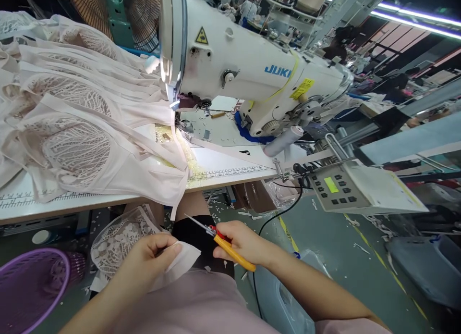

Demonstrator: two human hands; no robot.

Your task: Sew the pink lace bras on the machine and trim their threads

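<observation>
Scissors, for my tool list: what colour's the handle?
Orange, with red near the blades; head view.

Scissors (pixel 234 254) orange, red; garments (pixel 77 154) pale beige, lace-patterned; basket (pixel 67 276) purple.

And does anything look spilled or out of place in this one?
Yes, litter: pale scraps lie scattered over the floor below and beside the table, looking untidy. A garment strip droops past the table's front edge. Nothing looks amiss with the snips in the right hand.

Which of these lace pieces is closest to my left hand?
The lowest lace piece, just beyond your left hand and off the table; the other lace pieces lie heaped on the tabletop, left of the sewing machine.
</observation>
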